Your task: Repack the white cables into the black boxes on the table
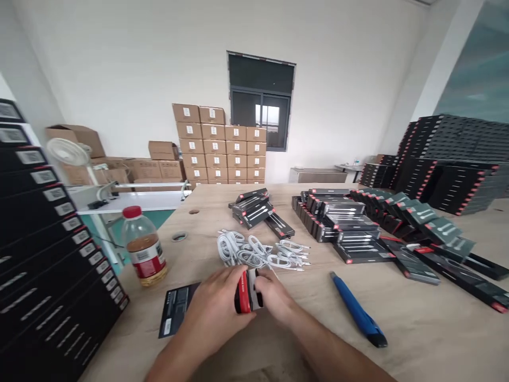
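Observation:
Between my hands, close to the table's near side, is a small black and red cardboard box (244,294). My left hand (218,305) wraps round it from the left. My right hand (274,297) closes on its right end, where a pale grey or white part shows; I cannot tell whether that is a flap or an insert. Just beyond my hands lie several coiled white cables (254,250). A flat black printed package (175,310) lies partly under my left forearm. To the right rests a blue utility knife (356,307).
Stacked black boxes (47,254) rise at the left, beside a red-capped bottle (145,254). Small cable boxes (252,207) lie beyond the cables, with rows of packed boxes (342,217) to the right. Tall stacks (445,175) stand far right; brown cartons (218,146) line the wall.

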`<state>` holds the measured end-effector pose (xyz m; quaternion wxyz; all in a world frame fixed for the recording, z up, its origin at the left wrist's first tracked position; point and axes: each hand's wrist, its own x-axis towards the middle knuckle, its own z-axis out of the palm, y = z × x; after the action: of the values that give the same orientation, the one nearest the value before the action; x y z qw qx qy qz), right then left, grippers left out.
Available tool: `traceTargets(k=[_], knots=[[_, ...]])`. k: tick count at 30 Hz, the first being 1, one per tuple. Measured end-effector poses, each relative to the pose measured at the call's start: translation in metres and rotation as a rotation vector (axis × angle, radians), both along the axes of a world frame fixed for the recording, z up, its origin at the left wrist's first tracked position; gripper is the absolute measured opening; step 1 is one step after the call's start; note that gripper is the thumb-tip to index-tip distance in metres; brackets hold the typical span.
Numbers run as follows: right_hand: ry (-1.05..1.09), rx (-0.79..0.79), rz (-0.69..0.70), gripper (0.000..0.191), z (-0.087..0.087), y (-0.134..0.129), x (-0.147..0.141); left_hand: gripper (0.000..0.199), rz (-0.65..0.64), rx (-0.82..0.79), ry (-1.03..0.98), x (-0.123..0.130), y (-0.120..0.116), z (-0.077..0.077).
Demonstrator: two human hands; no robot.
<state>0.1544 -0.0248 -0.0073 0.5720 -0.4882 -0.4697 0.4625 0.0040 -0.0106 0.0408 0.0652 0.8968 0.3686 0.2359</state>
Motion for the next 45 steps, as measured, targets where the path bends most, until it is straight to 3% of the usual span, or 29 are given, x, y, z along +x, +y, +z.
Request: traceTargets(k=[3,6,8,15,18,25,36,45], knots=[[0.005,0.084,0.049,0.023,-0.002,-0.003,-0.001,0.042,0.056,0.021,-0.008,-0.004,-0.004,-0.004],[-0.097,0.215,0.005,0.051,-0.012,-0.004,0.002,0.044,0.121,0.028,-0.024,-0.006,-0.006,-0.008],[-0.184,0.269,-0.004,0.056,-0.020,-0.003,0.006,0.042,0.164,0.040,-0.028,-0.006,-0.006,-0.009],[-0.625,0.571,-0.186,0.025,-0.027,-0.002,0.017,0.049,0.245,0.115,-0.086,-0.001,-0.010,-0.015],[-0.646,0.510,-0.173,0.030,-0.027,0.001,0.017,0.051,0.256,0.176,-0.098,0.002,-0.010,-0.018],[-0.437,0.292,-0.032,0.029,-0.023,0.001,0.011,0.050,0.270,0.239,-0.092,0.004,-0.013,-0.020],[-0.431,0.320,-0.062,0.029,-0.020,-0.004,0.003,0.038,0.295,0.252,-0.041,0.004,-0.008,-0.021],[-0.498,0.331,-0.079,0.018,-0.013,-0.005,0.006,0.053,0.266,0.231,-0.029,0.010,-0.009,-0.027]])
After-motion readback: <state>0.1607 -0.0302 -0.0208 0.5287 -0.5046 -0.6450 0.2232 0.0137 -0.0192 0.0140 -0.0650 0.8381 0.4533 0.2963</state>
